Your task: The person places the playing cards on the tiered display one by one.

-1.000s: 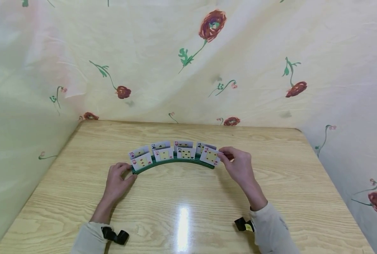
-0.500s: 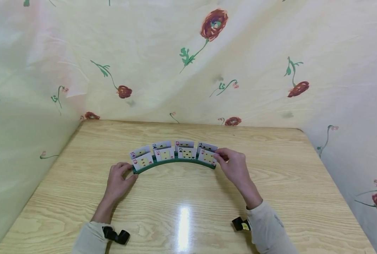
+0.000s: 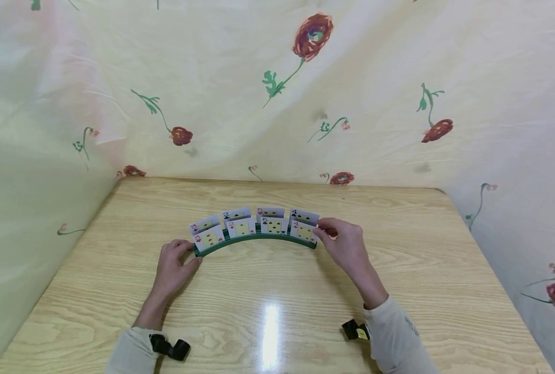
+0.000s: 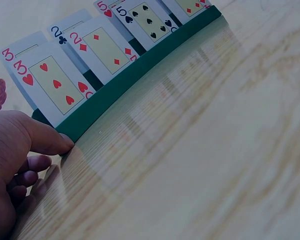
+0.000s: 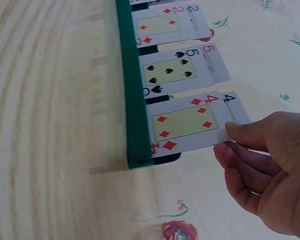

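Note:
A curved green card holder [image 3: 254,237] stands on the table with two rows of playing cards upright in it. My left hand [image 3: 172,267] grips the holder's left end, thumb at the front corner, beside the three of hearts [image 4: 55,82]. At the other end, my right hand [image 3: 347,244] pinches the upper corner of the four of diamonds [image 5: 182,125] between thumb and fingers. That card's lower edge sits in the front slot, with a black four [image 5: 235,107] behind it. The five of spades [image 5: 175,70] and two of diamonds [image 4: 102,50] fill the front row's middle.
The wooden table [image 3: 230,322] ends at the back against a hanging flowered cloth [image 3: 212,104], which also closes both sides. Black wrist straps with small devices [image 3: 170,347] hang at both sleeves. A bright light reflection lies on the table's front middle.
My right hand has moved slightly left and brought the four of diamonds from a tilt down into line in the front slot. The left hand stays at the holder's end.

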Motion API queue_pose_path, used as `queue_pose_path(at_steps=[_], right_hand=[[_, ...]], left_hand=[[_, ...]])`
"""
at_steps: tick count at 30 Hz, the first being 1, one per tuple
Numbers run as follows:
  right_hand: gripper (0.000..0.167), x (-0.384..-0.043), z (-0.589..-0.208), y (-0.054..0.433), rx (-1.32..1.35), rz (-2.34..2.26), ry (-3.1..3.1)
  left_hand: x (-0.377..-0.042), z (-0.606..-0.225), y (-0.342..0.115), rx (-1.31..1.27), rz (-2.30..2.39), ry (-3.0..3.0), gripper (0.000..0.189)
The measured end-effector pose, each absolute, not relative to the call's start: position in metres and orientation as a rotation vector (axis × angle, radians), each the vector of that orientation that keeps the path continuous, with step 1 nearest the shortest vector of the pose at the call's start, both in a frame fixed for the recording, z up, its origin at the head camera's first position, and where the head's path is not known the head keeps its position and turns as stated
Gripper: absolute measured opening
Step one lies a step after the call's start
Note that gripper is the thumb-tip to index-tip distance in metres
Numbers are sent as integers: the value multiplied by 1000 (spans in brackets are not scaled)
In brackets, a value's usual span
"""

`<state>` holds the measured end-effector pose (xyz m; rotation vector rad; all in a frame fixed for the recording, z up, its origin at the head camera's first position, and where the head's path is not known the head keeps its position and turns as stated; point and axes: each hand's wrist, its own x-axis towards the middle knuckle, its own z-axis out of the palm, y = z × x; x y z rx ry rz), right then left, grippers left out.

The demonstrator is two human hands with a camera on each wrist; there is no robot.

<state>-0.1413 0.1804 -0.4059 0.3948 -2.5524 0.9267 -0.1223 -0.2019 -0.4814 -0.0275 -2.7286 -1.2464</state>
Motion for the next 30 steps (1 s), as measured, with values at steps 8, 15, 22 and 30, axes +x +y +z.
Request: queue_pose_path(at_steps=[8,15,22,30], right_hand=[[18,-140,-398,197,278,943,-2455],[20,-143,-396,222,158,951,-2431],[28,-136,-406,249,137,871,-2545],[42,-123,-421,278,162,795,-2680]], left_hand=[[-121,-482,-202,-1,-1267,-2753,35],[-122,-482,-202,-17,-1261,-2747,35],[-119,-478,-206,2,-1324,-2770,39],[-116,-455,-218,-144,-1276,-2846,70]])
